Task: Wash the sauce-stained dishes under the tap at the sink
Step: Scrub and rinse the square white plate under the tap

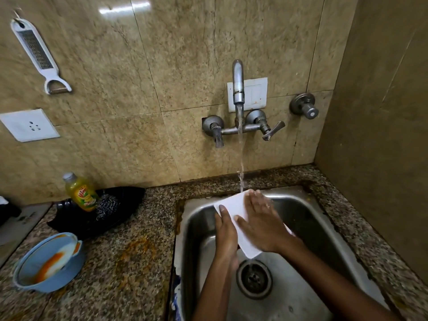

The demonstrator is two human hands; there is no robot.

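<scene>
Both forearms reach into the dull steel sink [196,228], set in speckled granite counter [139,228]. Over its basin a flat white rectangular plate [234,205] tilts under the tap [238,84] stream. The left hand [225,230] grips its left edge, thumb on top; the right hand [261,225] lies flat across it, fingers straight. Away to the left, a sauce-smeared blue bowl [49,262] sits by a yellow soap bottle [81,191].

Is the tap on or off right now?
On. A stream runs from the tap spout onto the white plate that both hands hold over the sink.
</scene>
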